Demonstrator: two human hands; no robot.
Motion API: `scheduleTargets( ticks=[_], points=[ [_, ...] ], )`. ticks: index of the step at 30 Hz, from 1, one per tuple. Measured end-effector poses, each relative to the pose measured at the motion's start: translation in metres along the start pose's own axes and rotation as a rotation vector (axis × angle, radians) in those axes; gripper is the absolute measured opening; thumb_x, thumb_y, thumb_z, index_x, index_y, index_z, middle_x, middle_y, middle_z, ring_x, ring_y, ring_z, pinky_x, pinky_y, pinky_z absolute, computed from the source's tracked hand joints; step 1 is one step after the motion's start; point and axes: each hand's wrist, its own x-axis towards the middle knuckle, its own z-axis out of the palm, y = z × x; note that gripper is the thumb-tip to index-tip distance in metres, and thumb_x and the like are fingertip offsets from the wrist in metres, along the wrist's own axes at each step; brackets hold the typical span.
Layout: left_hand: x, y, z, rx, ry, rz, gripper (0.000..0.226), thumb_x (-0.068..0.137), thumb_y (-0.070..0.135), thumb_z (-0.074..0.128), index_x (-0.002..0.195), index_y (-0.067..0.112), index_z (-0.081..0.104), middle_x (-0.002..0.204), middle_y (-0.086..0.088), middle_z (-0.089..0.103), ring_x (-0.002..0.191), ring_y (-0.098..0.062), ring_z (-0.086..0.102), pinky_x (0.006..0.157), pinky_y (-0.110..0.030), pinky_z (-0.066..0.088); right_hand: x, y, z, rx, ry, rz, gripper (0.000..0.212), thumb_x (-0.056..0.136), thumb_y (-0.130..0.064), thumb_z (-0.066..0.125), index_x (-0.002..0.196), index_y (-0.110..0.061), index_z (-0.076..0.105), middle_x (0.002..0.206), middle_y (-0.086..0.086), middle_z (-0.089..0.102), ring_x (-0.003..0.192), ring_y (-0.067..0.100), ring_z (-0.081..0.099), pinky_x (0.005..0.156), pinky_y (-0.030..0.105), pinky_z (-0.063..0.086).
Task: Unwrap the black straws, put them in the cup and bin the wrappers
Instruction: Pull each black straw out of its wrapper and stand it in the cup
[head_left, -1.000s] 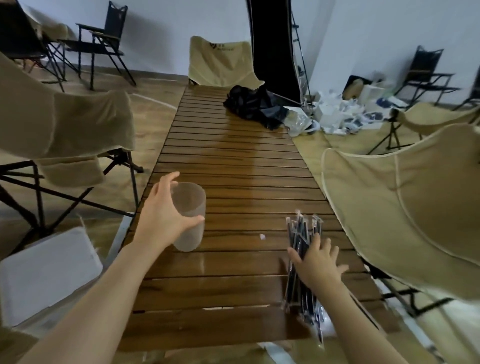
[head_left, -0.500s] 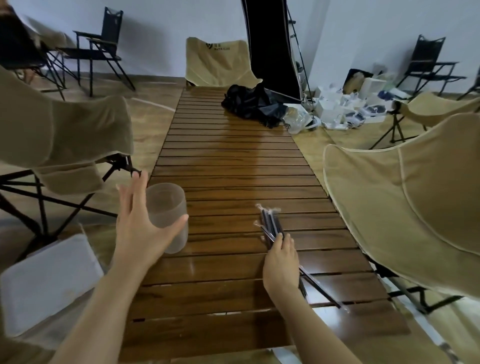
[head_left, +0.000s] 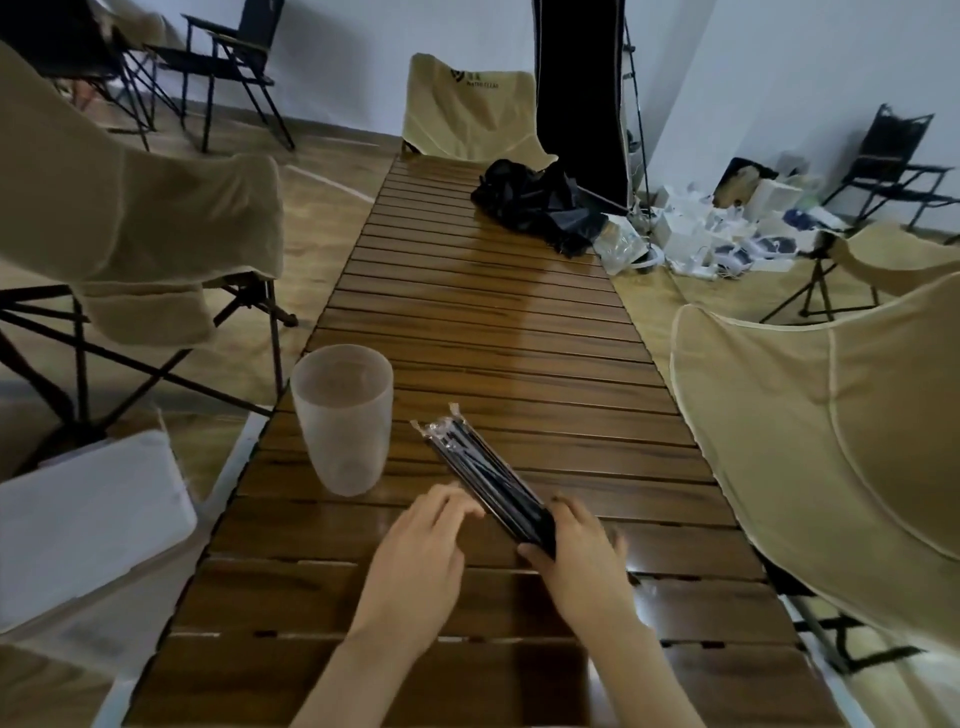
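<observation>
The right hand (head_left: 576, 545) grips the near end of the straws (head_left: 483, 470), whose long axis runs away up-left toward the cup (head_left: 343, 415). The left hand (head_left: 426, 545) is nearer mid-bundle, its fingers (head_left: 457, 506) loosely curled, just touching.

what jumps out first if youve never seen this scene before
The bundle of wrapped black straws lies slanted on the near end of the slatted wooden table; the right hand grips its near end and the left hand touches it. Just left of them stands an empty frosted cup.
</observation>
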Motion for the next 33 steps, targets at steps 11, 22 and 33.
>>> scheduleTargets(
  ticks=[11,22,33],
  points=[
    [0.058,-0.037,0.023,0.199,-0.136,0.188,0.06,0.098,0.045,0.045,0.151,0.041,0.017,0.157,0.019,0.023,0.148,-0.005,0.008,0.123,-0.034,0.008,0.037,0.043,-0.023,-0.001,-0.151,-0.322,0.062,0.094,-0.007,0.048,0.136,-0.048,0.026,0.144,-0.028,0.026,0.141,-0.002,0.012,0.119,0.038,0.013],
    [0.042,-0.029,0.038,0.354,-0.127,-0.001,0.063,0.096,0.028,0.055,0.15,0.03,0.022,0.157,-0.003,0.022,0.147,-0.029,0.017,0.118,-0.045,0.009,0.012,-0.032,0.018,0.058,0.073,0.082,0.067,0.094,-0.015,0.038,0.152,-0.022,0.003,0.159,0.002,-0.009,0.145,0.022,-0.015,0.115,0.052,-0.007],
    [0.025,-0.039,0.027,0.366,-0.297,0.008,0.053,0.103,0.045,0.01,0.152,0.037,-0.008,0.16,0.01,-0.012,0.148,-0.021,-0.015,0.122,-0.043,-0.002,-0.001,-0.012,0.0,0.119,-0.143,0.043,0.068,0.099,-0.013,0.039,0.151,-0.014,-0.004,0.158,0.008,-0.013,0.146,0.024,-0.01,0.119,0.044,0.007]
  ],
)
